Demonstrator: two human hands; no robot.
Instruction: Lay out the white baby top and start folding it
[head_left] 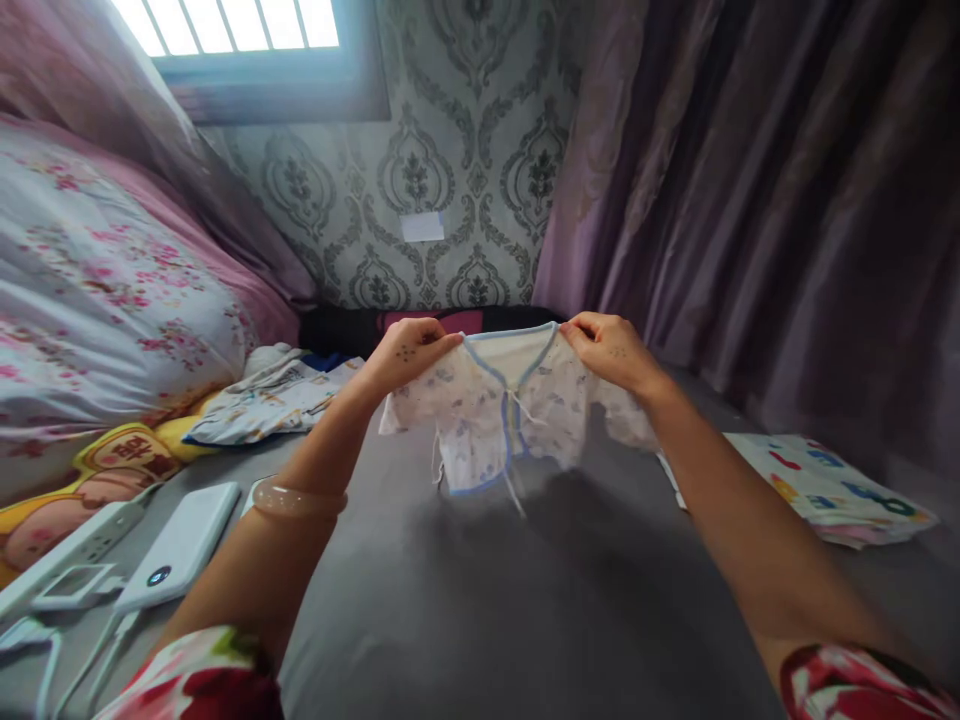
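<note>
A small white baby shirt (480, 420) with blue edging, a faint print and tie strings hangs spread above the grey bed sheet (480, 620). My left hand (415, 352) pinches its shoulder on the left, close to the neckline. The other shoulder is gripped by my right hand (609, 348), fingers closed on the cloth. Both sleeves droop outward, and the lower hem hangs over its own shadow on the sheet. A pale bangle (298, 498) circles my left wrist.
Folded printed clothes (825, 488) lie at right. More clothes (274, 395) sit at left beside a yellow cartoon cushion (124, 455). Nearer are a white power bank (180, 545), a power strip (82, 550) and cables. Purple curtains (750, 200) hang at right.
</note>
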